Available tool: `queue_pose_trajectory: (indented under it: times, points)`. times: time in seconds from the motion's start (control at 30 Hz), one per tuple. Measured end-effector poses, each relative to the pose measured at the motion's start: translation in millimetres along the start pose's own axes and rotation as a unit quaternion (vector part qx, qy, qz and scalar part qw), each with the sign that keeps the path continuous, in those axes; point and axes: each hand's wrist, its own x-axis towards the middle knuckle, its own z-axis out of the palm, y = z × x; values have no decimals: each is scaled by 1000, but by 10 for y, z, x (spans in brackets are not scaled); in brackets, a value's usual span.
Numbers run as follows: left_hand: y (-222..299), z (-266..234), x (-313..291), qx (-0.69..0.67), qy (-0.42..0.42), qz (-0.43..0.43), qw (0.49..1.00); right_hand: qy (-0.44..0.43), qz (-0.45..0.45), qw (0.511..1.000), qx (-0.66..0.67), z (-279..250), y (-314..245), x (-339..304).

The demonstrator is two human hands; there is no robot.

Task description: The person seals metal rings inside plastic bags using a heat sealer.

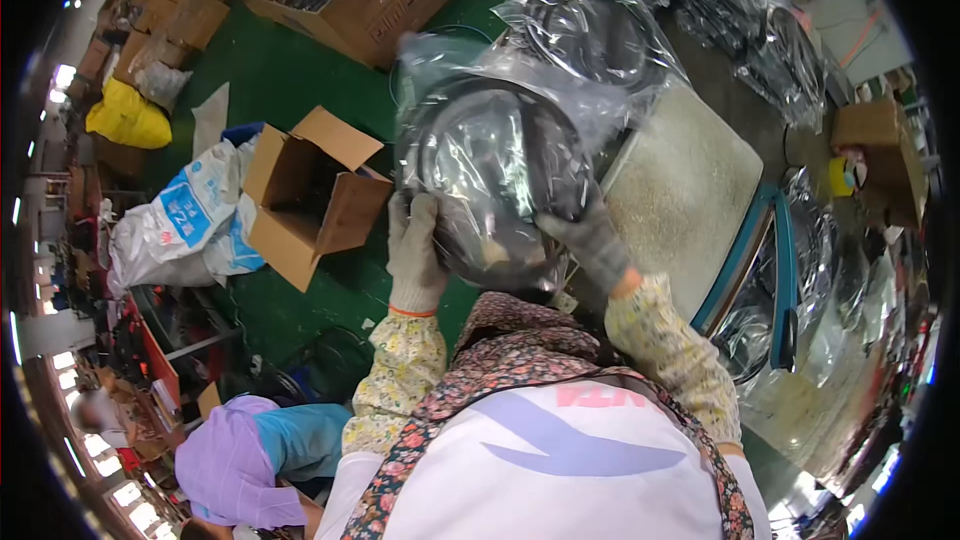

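Observation:
Between my two hands is a clear plastic bag (pixel 490 155) with a large black ring-shaped item inside, its exact kind unclear under the glare. My left hand (pixel 415 240), in a pale grey knitted glove, grips the bag's lower left edge. On the lower right edge, my right hand (pixel 592 240) in a darker grey glove holds on with its thumb over the plastic. The bag's loose upper part spreads away from me. Just beyond it lies another bagged black ring (pixel 590 35), close to a pale, worn board (pixel 680 195) on the right.
An open cardboard box (pixel 315 195) stands on the green floor at left, beside white-and-blue sacks (pixel 185 215). A long carton (pixel 370 10) is at the back. More bagged black items (pixel 780 50) lie far right, near a teal frame (pixel 745 270). A person in purple (pixel 240 460) bends at lower left.

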Motion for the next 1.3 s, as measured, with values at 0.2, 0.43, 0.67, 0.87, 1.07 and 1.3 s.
queue_pose_trajectory:
  times: [0.2, 0.43, 0.67, 0.87, 1.07, 1.3]
  points:
    - [-489, -337, 361, 232, 39, -4, 972, -78, 186, 916, -347, -162, 267, 917]
    - [-96, -192, 371, 612, -121, -211, 753, -76, 129, 700, -699, -241, 367, 709]
    - [133, 277, 1105, 676, -310, 254, 618, -44, 46, 775, -629, 436, 307, 232]
    - [-321, 307, 1747, 738, -349, 395, 421, -109, 111, 752, -641, 432, 620, 226]
    - [-321, 453, 1714, 757, -364, 338, 424, -112, 167, 765, -612, 471, 571, 235]
    - [-212, 647, 1644, 829, -380, 256, 322, -145, 176, 807, -544, 477, 486, 379]
